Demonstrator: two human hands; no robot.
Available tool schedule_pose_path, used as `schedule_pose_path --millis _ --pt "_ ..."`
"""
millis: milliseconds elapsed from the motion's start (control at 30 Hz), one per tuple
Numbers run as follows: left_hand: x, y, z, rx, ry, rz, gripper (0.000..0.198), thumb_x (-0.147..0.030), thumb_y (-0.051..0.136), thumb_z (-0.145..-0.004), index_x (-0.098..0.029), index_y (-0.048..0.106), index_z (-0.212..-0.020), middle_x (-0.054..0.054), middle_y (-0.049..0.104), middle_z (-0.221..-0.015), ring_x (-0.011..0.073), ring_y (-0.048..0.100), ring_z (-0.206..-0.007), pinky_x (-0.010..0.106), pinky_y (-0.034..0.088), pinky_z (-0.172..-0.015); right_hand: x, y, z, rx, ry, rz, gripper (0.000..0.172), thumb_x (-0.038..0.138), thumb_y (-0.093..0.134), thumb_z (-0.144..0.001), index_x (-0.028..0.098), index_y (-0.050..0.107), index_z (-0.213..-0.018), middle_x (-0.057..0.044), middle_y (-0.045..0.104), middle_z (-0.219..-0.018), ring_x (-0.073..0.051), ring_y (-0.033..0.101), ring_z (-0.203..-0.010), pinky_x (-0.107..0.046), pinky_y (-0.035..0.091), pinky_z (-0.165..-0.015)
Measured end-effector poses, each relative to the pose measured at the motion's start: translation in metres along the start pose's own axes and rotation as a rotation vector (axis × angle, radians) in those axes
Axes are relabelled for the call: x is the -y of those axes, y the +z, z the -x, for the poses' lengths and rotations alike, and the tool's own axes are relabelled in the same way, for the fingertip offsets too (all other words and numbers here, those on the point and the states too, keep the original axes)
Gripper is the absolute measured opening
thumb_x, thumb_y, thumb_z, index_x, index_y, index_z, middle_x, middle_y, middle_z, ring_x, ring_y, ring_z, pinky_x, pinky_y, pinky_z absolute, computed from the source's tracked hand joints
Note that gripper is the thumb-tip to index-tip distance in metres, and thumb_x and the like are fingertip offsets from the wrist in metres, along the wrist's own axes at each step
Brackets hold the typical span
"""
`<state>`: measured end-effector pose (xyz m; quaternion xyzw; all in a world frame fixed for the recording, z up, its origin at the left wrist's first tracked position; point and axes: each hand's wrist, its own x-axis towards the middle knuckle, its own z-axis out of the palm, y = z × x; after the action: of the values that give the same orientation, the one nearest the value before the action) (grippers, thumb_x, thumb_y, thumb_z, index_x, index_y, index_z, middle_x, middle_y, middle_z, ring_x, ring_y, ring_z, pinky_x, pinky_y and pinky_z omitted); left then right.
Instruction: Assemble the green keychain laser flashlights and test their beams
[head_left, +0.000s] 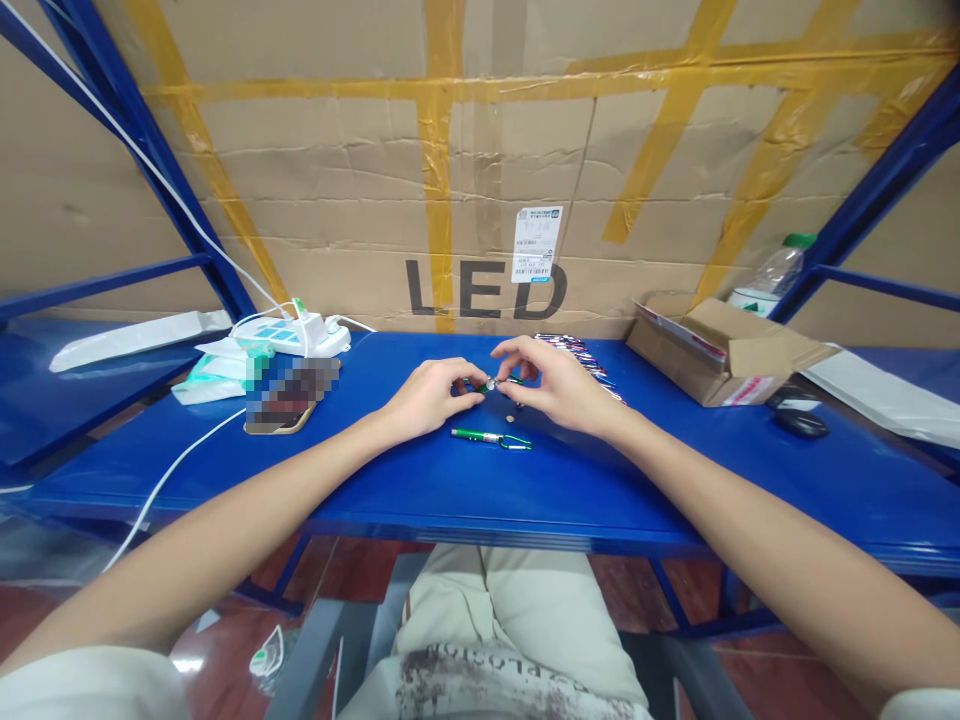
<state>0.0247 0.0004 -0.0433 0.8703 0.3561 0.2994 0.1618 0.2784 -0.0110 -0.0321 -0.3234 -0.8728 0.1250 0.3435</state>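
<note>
Both hands meet over the middle of the blue table [675,480]. My left hand [431,395] is closed, pinching one end of a small green keychain flashlight [491,383]. My right hand [551,380] is closed too, its fingertips gripping the silver head end of the same flashlight. A second green keychain flashlight [487,437] with a clip lies on the table just below the hands. A tiny dark part [511,419] lies between it and my right hand.
A row of more keychain flashlights [581,352] lies behind my right hand. An open cardboard box [720,355] and a plastic bottle [772,275] stand at the right, a black mouse [801,423] near them. A white power strip [296,335], packets and a blurred object [289,395] sit left.
</note>
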Motion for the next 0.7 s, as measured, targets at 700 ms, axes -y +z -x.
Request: schedule_pose_path --millis 700 --pt "-0.001 0.002 0.001 -0.018 0.026 0.073 0.017 -0.031 0.075 -0.095 -0.02 0.079 -0.108 0.004 0.079 -0.101 0.0182 0.069 -0.083 0.03 0.051 -0.081 0.012 0.003 0.002 -0.022 -0.102 0.127 0.038 0.03 0.062 -0.106 0.031 0.06 -0.144 -0.006 0.08 -0.117 -0.033 0.064 -0.11 -0.049 0.049 -0.099"
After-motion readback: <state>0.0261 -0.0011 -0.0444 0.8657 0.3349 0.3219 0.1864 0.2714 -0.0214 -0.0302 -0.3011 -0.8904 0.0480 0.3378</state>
